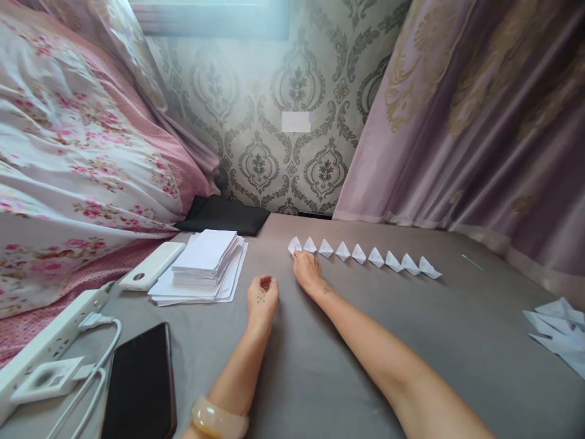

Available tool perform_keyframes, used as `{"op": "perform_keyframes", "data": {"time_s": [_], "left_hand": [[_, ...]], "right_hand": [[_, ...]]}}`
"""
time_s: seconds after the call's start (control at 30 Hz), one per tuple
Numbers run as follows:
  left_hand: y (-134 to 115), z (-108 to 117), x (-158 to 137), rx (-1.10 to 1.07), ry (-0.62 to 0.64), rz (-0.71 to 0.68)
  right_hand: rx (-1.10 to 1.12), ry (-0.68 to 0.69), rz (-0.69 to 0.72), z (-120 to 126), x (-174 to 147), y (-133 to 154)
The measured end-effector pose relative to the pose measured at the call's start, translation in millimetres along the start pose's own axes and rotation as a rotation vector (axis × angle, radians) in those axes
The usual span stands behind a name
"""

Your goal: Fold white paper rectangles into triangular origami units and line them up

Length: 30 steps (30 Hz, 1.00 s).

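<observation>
Nine folded white paper pieces (359, 253) in a line on the far right of matte grey cloth (292, 378).
Left: squared stack of flat sheets (203, 253). Right: folds crisp, peaked, diamond-like, evenly spaced. Left hand (263, 299) loosely curled, half open, nothing seen in it; right hand (307, 269) bunched, fingertips at the leftmost piece (295, 243), grip partly hidden.

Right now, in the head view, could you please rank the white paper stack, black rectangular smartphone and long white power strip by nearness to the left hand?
1. White paper stack: left, slightly beyond.
2. Black smartphone: left, nearer camera.
3. White power strip: far left.
</observation>
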<state>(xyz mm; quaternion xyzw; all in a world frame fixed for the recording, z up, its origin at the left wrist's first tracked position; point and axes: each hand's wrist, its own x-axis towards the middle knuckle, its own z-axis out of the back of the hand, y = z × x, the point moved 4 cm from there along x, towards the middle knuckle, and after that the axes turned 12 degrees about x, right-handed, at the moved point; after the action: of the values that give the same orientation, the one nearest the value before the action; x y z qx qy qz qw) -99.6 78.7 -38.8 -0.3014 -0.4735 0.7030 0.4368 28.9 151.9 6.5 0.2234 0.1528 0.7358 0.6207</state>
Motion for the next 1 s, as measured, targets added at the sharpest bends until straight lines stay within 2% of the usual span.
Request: {"op": "perform_keyframes", "data": {"time_s": [0.37,0.67,0.83,1.0], "left_hand": [[-4.7,-1.3,-4.5,0.006,0.028,0.048],[-1.5,0.0,-2.5,0.033,0.032,0.014],[-2.3,-0.4,-0.2,0.046,0.035,0.000],[-2.8,-0.8,-5.3,0.095,0.059,-0.035]], "right_hand": [[-0.020,0.057,-0.064,-7.3,27.6,-0.4],[0.017,0.087,-0.058,-1.4,29.6,1.4],[0.060,0.077,0.012,11.5,5.9,5.2],[0.108,0.092,0.112,30.8,-53.3,-5.6]]}}
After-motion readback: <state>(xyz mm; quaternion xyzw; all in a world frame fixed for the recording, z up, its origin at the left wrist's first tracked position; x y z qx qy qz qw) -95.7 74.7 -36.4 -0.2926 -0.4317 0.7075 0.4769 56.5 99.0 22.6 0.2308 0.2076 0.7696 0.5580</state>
